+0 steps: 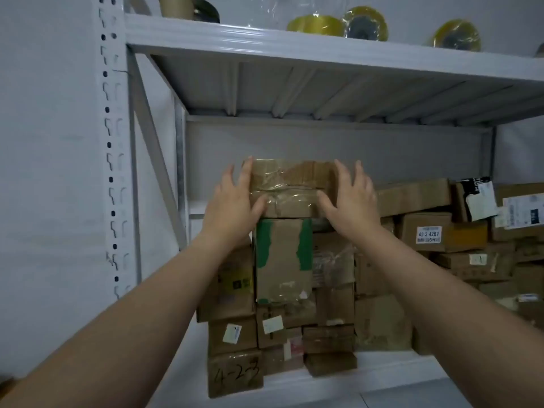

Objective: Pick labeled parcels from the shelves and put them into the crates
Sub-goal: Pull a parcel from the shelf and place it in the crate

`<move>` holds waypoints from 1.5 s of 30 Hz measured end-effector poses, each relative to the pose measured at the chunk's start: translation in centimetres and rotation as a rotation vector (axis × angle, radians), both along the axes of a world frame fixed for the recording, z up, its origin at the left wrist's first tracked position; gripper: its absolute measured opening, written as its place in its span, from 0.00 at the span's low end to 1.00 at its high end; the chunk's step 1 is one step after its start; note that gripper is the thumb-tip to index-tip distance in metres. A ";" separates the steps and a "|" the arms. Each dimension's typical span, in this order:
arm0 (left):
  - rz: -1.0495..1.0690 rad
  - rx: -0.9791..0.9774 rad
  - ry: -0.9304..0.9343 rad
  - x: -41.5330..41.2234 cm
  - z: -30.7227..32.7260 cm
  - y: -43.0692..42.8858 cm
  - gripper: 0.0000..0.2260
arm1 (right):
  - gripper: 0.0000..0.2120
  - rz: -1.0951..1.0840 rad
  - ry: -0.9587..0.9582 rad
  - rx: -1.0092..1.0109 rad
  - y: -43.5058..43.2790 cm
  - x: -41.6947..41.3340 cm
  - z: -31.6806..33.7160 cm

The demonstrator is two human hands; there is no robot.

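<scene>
Centrally, a taped cardboard parcel (291, 187) sits on top of a stack of boxes on the lower shelf (382, 375), with clear tape crossing its front face. The left hand (235, 201) is at the parcel's nine o'clock side and the right hand (351, 201) at its three o'clock side. Both reach up on bare forearms that enter from seven and five o'clock. Each grip is wide: the fingers are straight and spread along the parcel's side edges, and each thumb lies across the front face near a lower corner. How firmly the palms press the cardboard cannot be told. The parcel rests on the boxes beneath it.

Directly at six o'clock of the parcel stands a tall box with green patches (282, 260), upright, its top meeting the parcel's underside. Below it lie smaller boxes with white labels. At the stack's seven o'clock corner, a box marked 4-2-3 (235, 376) sits at the front of the shelf.

Toward three o'clock more cartons are piled loosely, among them a box labelled 43 2-4207 (426, 232). Further toward two o'clock is a tilted carton with a white shipping label (482, 198).

At twelve o'clock runs the upper shelf (294, 42), its ribbed underside showing, with yellowish tape rolls (366, 23) on top toward one o'clock. A white perforated upright (113, 142) stands at nine o'clock against a pale wall.
</scene>
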State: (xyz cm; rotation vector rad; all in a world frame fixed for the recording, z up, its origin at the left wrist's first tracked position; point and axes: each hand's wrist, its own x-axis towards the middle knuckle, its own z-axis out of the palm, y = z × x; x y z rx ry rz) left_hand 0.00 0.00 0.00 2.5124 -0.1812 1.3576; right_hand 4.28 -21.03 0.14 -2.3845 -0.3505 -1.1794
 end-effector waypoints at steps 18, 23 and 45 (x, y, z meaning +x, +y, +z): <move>-0.522 -0.555 -0.244 -1.4 0.9 -3.9 0.16 | 0.20 0.706 -0.047 0.481 -0.7 -0.9 -0.4; -0.543 -0.663 -0.311 -3.7 1.2 -3.6 0.07 | 0.07 0.706 -0.175 0.545 -0.4 -3.0 -1.3; -0.743 -0.662 -0.113 -17.7 -6.7 3.0 0.26 | 0.35 0.634 0.311 0.832 5.5 -17.6 -13.0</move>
